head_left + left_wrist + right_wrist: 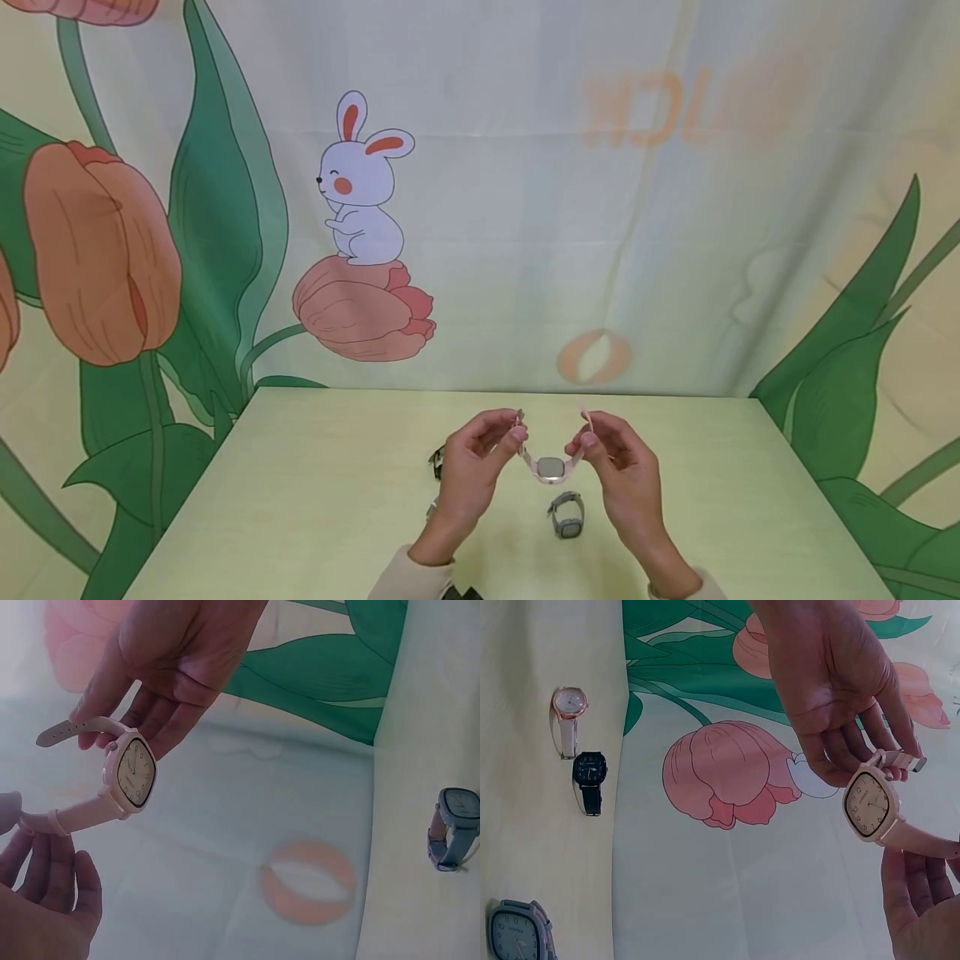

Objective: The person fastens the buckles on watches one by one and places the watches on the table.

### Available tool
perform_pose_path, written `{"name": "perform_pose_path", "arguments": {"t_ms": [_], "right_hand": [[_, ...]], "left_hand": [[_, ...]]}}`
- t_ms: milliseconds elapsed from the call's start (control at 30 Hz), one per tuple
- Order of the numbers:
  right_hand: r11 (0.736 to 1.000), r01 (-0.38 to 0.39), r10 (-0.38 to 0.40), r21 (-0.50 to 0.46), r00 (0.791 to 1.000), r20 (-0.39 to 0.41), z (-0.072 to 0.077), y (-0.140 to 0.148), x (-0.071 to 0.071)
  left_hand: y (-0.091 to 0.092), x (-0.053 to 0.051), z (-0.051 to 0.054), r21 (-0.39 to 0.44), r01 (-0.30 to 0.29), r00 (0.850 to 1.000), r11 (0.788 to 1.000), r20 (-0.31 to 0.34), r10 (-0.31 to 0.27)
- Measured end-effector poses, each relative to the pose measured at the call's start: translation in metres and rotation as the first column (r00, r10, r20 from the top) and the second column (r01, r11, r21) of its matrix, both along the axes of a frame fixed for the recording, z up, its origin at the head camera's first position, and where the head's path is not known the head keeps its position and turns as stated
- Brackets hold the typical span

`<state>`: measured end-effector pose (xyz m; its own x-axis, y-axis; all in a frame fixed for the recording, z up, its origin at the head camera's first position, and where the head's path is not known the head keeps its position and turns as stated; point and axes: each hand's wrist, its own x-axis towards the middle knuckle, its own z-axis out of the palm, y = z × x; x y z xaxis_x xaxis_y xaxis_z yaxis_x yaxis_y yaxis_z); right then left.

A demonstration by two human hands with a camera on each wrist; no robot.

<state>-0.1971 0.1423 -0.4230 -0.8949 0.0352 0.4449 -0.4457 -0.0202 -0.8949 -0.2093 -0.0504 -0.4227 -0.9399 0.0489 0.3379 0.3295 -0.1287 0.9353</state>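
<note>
A pale pink wristwatch (551, 469) with a rounded-square dial hangs above the table, its strap undone and bowed into a U. My left hand (468, 475) pinches the buckle end of the strap between thumb and fingers. The other strap end, with its row of holes, is pinched by my right hand (626, 471). In the left wrist view the pink watch (135, 772) shows its numbered dial and side crown. Just below it on the table stands a grey-blue watch (567, 517), its strap closed in a loop.
A black watch (590, 771) and a round rose-gold watch (571, 703) with a pale strap stand to the left on the pale table (315, 500); my left hand partly hides both in the head view. Behind the table hangs a printed curtain (487, 208).
</note>
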Motion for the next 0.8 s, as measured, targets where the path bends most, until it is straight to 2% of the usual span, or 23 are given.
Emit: {"name": "perform_pose_path", "arguments": {"t_ms": [233,433,533,667,800], "right_hand": [[1.000,0.000,0.000,-0.004,1.000,0.023,0.0027,-0.0016,0.0038],[1.000,0.019,-0.019,-0.005,0.999,0.027,0.0033,-0.0023,0.0047],[0.999,0.035,-0.035,0.013,0.999,0.017,0.0045,-0.0027,0.0050],[0.999,0.037,-0.037,0.039,0.999,0.001,0.0067,-0.0029,0.0065],[0.998,0.034,-0.034,0.045,0.999,0.001,0.0088,-0.0027,0.0074]], "left_hand": [[-0.0010,0.0024,0.0037,0.017,0.051,0.998,0.999,-0.036,-0.051],[-0.0016,0.0028,0.0041,-0.062,0.017,0.998,0.998,-0.051,-0.020],[-0.0010,0.0028,0.0046,-0.073,0.020,0.997,0.997,-0.076,-0.026],[0.0009,0.0039,0.0066,-0.041,0.064,0.994,0.997,-0.083,-0.067],[0.0022,0.0046,0.0095,0.010,0.097,0.993,0.995,-0.064,-0.096]]}}
